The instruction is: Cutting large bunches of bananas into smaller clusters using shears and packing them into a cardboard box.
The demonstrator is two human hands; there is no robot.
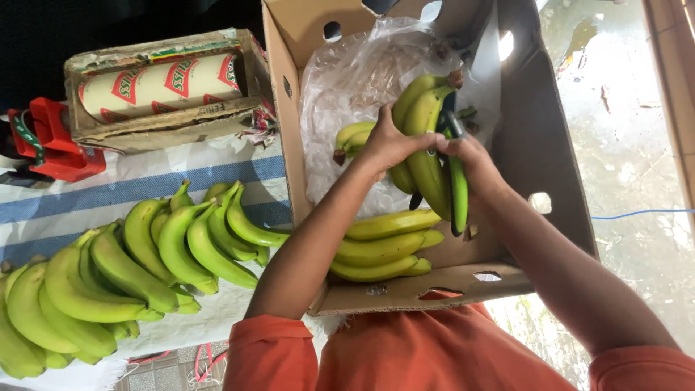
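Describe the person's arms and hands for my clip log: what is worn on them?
Both arms are bare from hand to upper arm, ending in short orange sleeves of an orange top. The left hand and right hand wear no gloves; no watch or rings show.

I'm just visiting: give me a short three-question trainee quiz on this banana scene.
1. True or false: the left hand grips a bunch of green bananas over the cardboard box.
2. What lines the box's inside? A) clear plastic B) newspaper C) straw
3. Fill in: more banana bunches lie on the ______ cloth beside the box.

Key: 1 true. 2 A, the plastic liner. 3 striped. The right hand holds a dark tool at the bunch's stem; what kind it is cannot be told.
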